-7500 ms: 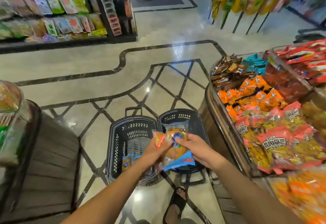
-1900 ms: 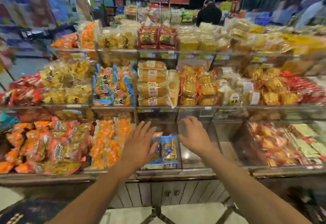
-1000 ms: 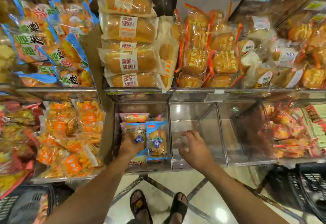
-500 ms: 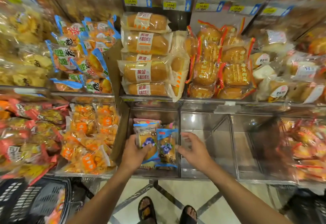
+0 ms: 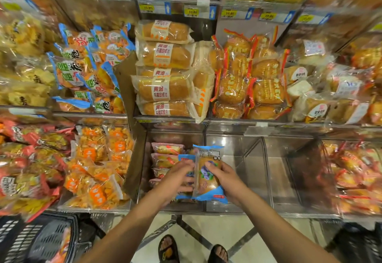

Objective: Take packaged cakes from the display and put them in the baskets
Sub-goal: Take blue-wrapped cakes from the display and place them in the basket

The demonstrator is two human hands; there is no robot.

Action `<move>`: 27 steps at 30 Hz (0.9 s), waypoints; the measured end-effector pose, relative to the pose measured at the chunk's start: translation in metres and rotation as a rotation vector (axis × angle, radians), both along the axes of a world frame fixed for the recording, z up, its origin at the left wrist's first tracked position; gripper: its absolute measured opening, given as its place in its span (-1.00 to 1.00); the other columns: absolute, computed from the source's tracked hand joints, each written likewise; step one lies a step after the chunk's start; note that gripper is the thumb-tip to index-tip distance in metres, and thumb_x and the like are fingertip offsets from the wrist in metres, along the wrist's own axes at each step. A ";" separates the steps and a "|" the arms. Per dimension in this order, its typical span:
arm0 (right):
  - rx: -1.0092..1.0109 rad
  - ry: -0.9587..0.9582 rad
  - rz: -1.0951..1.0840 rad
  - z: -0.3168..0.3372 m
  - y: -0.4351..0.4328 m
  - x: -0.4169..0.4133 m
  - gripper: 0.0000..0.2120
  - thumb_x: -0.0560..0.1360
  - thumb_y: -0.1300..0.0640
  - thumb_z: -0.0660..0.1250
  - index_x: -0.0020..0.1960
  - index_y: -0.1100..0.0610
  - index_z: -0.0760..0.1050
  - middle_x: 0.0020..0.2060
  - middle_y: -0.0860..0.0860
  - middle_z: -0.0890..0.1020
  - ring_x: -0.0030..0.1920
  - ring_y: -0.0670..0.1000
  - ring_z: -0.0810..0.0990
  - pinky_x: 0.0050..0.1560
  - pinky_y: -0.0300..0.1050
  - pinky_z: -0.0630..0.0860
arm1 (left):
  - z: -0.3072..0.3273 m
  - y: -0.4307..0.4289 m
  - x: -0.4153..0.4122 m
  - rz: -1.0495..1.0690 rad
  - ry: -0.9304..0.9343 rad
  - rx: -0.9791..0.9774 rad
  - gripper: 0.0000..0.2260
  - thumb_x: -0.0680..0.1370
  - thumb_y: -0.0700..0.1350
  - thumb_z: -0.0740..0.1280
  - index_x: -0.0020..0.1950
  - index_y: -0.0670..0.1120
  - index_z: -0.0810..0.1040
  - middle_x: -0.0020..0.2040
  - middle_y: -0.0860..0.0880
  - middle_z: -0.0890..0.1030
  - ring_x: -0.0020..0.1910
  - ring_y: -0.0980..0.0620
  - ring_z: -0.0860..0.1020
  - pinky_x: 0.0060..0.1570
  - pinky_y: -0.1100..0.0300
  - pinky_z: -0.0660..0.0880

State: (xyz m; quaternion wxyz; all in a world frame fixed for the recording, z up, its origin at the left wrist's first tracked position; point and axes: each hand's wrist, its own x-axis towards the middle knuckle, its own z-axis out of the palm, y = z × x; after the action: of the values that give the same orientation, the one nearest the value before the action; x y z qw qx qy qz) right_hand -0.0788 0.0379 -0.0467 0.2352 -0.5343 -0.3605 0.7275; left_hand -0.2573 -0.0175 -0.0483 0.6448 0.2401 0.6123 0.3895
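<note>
Head view: the right hand point(image 5: 228, 180) grips a blue-edged cake packet point(image 5: 207, 180), thumb on its face, upright over the front of the clear bin point(image 5: 182, 208) on the display's lowest tier. The left hand point(image 5: 175, 180) curls round a second blue packet point(image 5: 185, 157), mostly hidden. Pink-edged packets point(image 5: 166, 149) lie at the bin's back. A black basket point(image 5: 41, 240) sits lower left.

Shelf price tags point(image 5: 191, 11): 10.80. Bread wrappers point(image 5: 163, 91): 黄油.
</note>
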 end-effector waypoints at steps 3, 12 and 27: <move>-0.027 -0.020 -0.039 -0.009 -0.002 0.021 -0.70 0.57 0.09 0.43 0.24 0.18 0.50 0.01 0.16 0.74 0.01 0.19 0.73 0.04 0.09 0.67 | -0.029 0.008 -0.008 0.065 0.328 -0.036 -0.79 0.68 -0.03 0.31 0.28 -0.05 0.56 0.11 -0.08 0.65 -0.06 0.00 0.63 -0.23 0.19 0.63; -0.064 -0.065 -0.136 -0.022 -0.008 0.057 -0.69 0.57 0.05 0.41 0.27 0.12 0.49 0.00 0.12 0.74 0.01 0.15 0.74 -0.02 0.03 0.65 | -0.099 0.023 -0.011 -0.064 0.361 -0.149 -0.83 0.55 -0.02 0.51 0.08 -0.03 0.65 -0.06 0.04 0.71 -0.03 0.03 0.67 -0.11 0.14 0.57; -0.013 -0.171 -0.229 -0.015 -0.029 0.050 -0.58 0.52 -0.04 0.47 0.28 0.11 0.50 0.03 0.12 0.74 0.03 0.17 0.73 0.07 0.18 0.66 | -0.109 0.007 -0.017 -0.038 0.165 -0.147 -0.83 0.51 -0.18 0.55 0.07 -0.07 0.67 -0.07 0.01 0.73 -0.08 0.05 0.69 -0.20 0.26 0.62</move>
State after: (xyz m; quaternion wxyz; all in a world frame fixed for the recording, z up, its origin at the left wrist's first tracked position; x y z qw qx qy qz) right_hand -0.0290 0.0085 -0.0613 0.2818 -0.6335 -0.3110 0.6500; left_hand -0.2742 -0.0102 -0.1574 0.6154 0.2350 0.6856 0.3098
